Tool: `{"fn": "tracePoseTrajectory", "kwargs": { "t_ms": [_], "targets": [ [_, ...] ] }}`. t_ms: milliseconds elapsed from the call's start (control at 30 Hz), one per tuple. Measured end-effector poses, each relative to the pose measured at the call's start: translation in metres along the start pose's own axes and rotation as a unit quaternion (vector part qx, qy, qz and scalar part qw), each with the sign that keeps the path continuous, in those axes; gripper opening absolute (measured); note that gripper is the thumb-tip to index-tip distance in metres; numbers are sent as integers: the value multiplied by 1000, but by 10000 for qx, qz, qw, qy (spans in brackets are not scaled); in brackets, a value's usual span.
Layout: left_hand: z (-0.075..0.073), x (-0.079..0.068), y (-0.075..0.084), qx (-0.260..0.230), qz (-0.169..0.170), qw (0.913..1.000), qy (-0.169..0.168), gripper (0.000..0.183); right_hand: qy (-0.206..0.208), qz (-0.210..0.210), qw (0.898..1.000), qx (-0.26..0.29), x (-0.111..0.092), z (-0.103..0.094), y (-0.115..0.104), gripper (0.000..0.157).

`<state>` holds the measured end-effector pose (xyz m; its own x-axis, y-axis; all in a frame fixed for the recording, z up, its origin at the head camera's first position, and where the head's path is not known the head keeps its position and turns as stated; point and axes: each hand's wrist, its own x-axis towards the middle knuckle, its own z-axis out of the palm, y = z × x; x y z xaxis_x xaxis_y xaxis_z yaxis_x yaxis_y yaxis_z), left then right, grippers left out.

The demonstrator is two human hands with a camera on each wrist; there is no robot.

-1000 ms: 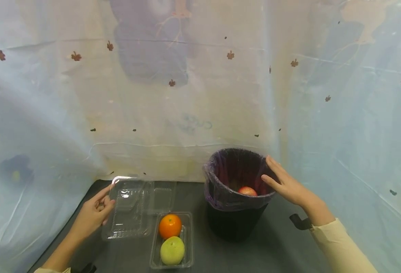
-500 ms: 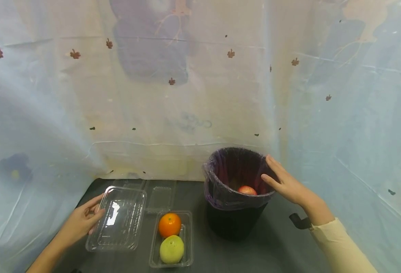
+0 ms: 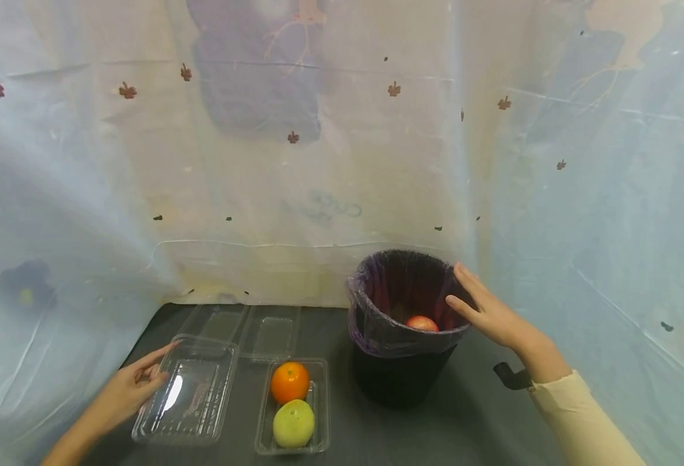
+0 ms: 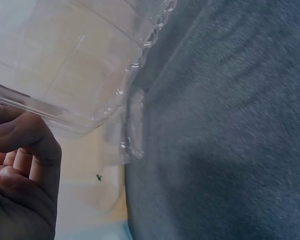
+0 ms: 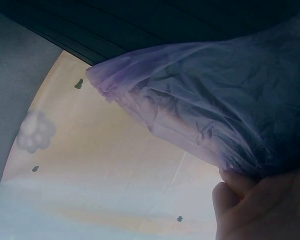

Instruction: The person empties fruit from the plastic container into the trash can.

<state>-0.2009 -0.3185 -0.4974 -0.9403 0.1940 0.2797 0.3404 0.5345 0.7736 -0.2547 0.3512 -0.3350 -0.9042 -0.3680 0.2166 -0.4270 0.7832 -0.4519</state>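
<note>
At the lower left of the head view, my left hand [image 3: 129,391] pinches the left edge of a clear plastic container [image 3: 193,395]. It is held tilted over the dark table; in the left wrist view the container's ridged rim [image 4: 135,65] shows above the curled fingers. My right hand [image 3: 496,320] holds the right rim of a black trash bin [image 3: 397,378], its thumb over the opening. A purple bag [image 5: 175,100] lines the bin and folds over its outside. A red fruit [image 3: 422,323] shows inside the bin.
A clear tray [image 3: 322,411] in the middle holds an orange [image 3: 290,382] and a yellow-green round fruit [image 3: 293,424]. Behind it lie two more clear plastic pieces, one a shallow box [image 3: 268,330]. A patterned plastic sheet [image 3: 318,194] walls the table.
My left hand has drawn the clear container towards me and to the left, uncovering the clear pieces behind it. The right hand stays at the bin's rim.
</note>
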Motion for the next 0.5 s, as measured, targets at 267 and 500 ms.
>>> {"fn": "tracePoseTrajectory", "kwargs": {
  "t_ms": [267,500],
  "targets": [
    [-2,-1,-13,-497,-66,9973,-527,62,-9,-8,10000,-35,1,-1,0,79],
    [-5,-4,-18,-312,-21,9979,-561,59,-33,18,9999,-93,0,0,0,79]
  ]
}}
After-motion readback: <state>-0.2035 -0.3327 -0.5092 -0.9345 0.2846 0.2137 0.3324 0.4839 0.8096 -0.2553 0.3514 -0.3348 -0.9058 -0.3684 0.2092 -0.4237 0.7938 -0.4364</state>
